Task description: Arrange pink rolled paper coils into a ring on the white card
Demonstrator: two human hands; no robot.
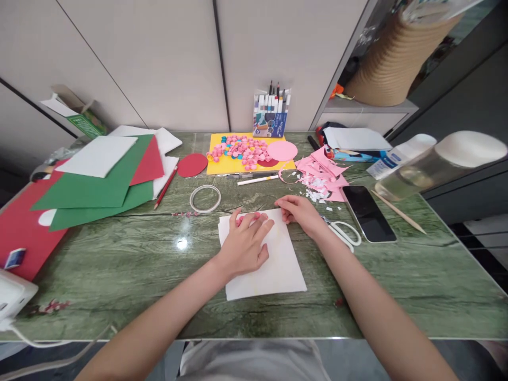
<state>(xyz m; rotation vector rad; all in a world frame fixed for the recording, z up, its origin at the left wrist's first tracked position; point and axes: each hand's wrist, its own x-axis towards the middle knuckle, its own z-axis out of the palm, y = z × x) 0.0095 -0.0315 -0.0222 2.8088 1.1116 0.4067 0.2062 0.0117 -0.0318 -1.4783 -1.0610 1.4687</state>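
Note:
A square of white paper [275,270] lies in front of me on the table. My left hand [246,243] rests over its upper left part, palm down with the fingers spread. Small pinkish-red pieces [257,215] show between and beyond those fingers; the hand partly hides them. At the paper's upper right corner is my right hand [299,212], its thumb and fingertips closed together. Whatever is between them is too small or hidden to make out. White-handled scissors [346,233] lie just right of that hand, their blades partly covered by my forearm.
Behind the paper are a roll of tape [205,199], a white pen [257,180] and a yellow sheet [214,168] bearing pink and blue pieces. Pink scraps [321,172], a phone [369,214] and a clear bottle [420,172] stand right. Green sheets [91,185] lie left.

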